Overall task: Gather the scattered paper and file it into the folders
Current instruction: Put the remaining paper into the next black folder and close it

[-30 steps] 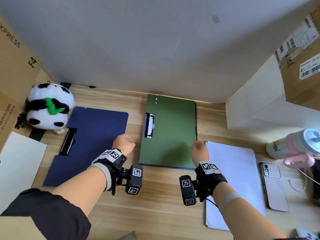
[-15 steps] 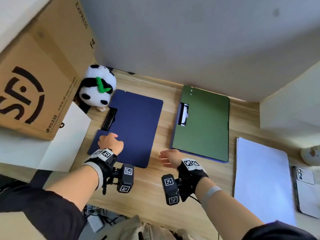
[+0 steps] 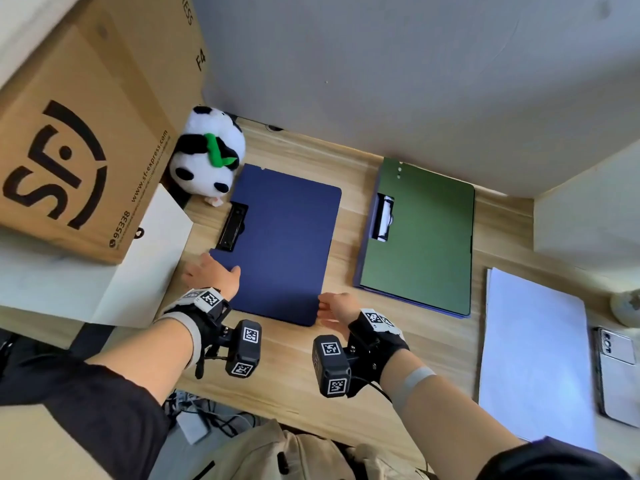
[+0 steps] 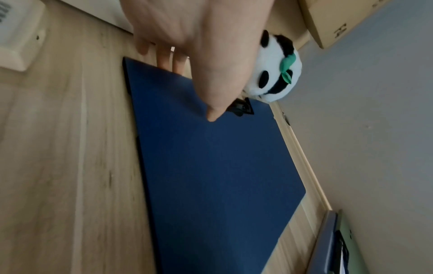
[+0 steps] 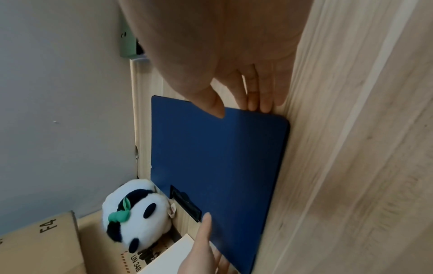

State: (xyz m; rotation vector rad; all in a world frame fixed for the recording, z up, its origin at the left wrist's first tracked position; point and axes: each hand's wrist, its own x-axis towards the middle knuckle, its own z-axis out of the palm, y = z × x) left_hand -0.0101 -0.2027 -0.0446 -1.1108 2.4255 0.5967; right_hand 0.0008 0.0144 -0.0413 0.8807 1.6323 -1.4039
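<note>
Both hands flank the blue folder [image 3: 280,244] lying lengthwise away from me: left hand [image 3: 213,277] and right hand [image 3: 334,308] at its near corners, fingers [image 5: 260,100] relaxed, straight, gripping nothing.

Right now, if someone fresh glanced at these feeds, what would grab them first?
Probably the blue folder at centre desk, with the left hand at its near-left corner and the right hand at its near-right corner. Next, the panda plush behind it beside the big cardboard box, and the green folder to the right.
</note>
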